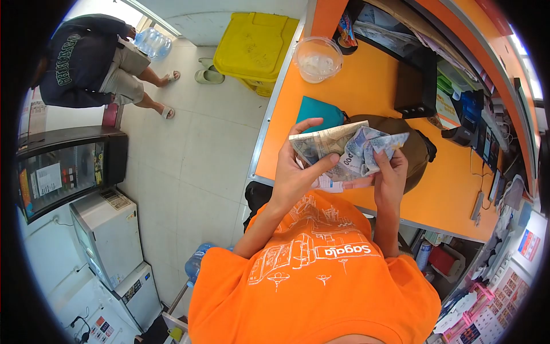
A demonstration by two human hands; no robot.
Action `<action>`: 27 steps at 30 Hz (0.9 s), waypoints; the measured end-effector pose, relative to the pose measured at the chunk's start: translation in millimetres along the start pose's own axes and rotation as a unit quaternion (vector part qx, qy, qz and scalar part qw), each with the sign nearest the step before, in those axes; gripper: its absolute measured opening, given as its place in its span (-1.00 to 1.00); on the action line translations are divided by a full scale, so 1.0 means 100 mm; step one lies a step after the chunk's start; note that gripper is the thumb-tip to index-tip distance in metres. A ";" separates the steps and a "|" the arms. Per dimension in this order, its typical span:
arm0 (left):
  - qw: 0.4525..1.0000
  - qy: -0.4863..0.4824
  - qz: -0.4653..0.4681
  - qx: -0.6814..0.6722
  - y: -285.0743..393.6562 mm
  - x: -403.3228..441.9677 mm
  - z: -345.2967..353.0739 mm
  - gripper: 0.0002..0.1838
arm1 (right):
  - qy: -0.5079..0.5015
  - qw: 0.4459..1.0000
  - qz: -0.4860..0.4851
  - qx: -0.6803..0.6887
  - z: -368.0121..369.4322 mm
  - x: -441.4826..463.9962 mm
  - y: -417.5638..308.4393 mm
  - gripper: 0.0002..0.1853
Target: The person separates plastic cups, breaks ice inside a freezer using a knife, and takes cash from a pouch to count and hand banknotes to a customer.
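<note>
Above the desk's (441,192) near edge, my left hand (293,179) grips folded banknotes (318,146) under its thumb; my right hand (392,176) pinches a crumpled bluish note (369,146). "000" shows among them, other figures lost in folds. My orange shirt (326,292) reads "Saga…", ending unclear. My left forearm slants inward.

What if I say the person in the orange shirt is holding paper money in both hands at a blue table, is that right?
Not quite: the table is orange, not blue, as the head view shows. The person in the orange shirt is holding paper money in the left hand and right hand.
</note>
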State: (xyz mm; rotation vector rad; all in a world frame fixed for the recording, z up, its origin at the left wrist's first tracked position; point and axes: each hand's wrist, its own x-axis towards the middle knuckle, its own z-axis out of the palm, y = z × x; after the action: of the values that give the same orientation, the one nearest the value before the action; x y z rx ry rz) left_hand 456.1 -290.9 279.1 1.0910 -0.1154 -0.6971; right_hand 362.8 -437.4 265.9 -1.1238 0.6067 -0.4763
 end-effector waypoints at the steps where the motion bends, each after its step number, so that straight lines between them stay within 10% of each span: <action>1: 1.000 -0.002 0.002 0.003 -0.01 0.00 0.00 -0.36 | -0.003 1.000 0.002 0.007 0.00 0.00 -0.01 -0.86; 10: 0.999 -0.017 -0.016 0.023 -0.07 -0.01 -0.01 -0.41 | -0.078 0.991 0.053 -0.091 0.10 0.00 0.12 -0.74; 15: 0.983 -0.044 0.062 0.167 -0.13 -0.03 -0.05 -0.49 | -0.101 0.923 -0.150 -0.339 0.30 -0.05 0.22 -0.66; 18: 0.977 0.013 -0.137 0.160 0.00 -0.08 -0.21 -0.61 | -0.127 0.899 -0.194 -0.371 0.40 -0.07 0.27 -0.57; 22: 0.980 0.143 -0.094 -0.106 -0.13 -0.05 -0.37 -0.69 | -0.124 0.949 -0.097 -0.275 0.40 -0.05 0.20 -0.52; 27: 0.922 -0.027 -0.058 -0.383 -0.18 0.02 -0.81 -0.76 | -0.027 0.887 -0.216 -0.407 0.18 0.17 0.11 -0.53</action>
State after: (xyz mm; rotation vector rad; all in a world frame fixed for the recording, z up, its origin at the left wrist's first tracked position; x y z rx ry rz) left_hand 482.3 -234.3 224.5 0.3258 0.1703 -0.7823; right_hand 387.9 -431.5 257.5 -2.0961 0.5109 -0.5835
